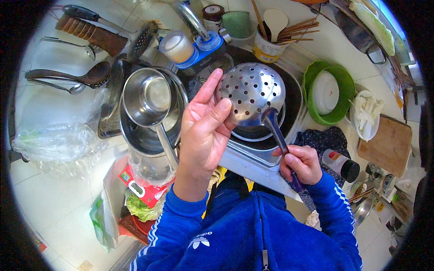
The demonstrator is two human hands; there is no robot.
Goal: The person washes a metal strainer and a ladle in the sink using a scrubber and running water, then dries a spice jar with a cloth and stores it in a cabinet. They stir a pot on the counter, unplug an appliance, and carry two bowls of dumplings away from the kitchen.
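A perforated steel skimmer (252, 89) with a dark handle is held up above the sink (295, 117). My right hand (301, 162) is closed around its handle. At the bowl's left edge, my left hand (206, 132) has its thumb against the rim and some fingers partly hidden behind the metal. Just left of that hand, a steel saucepan (146, 96) with a long handle rests over a larger steel pot (135, 140). Under the skimmer, a round metal vessel (252, 135) shows partly in the sink.
A faucet (191, 20) rises behind the sink beside a clear cup (176, 47). On the right are a green basin (327, 115), a bowl of pale slices (368, 115), a cutting board (386, 145) and a black-lidded jar (340, 166). Ladles (91, 74) hang or lie at left.
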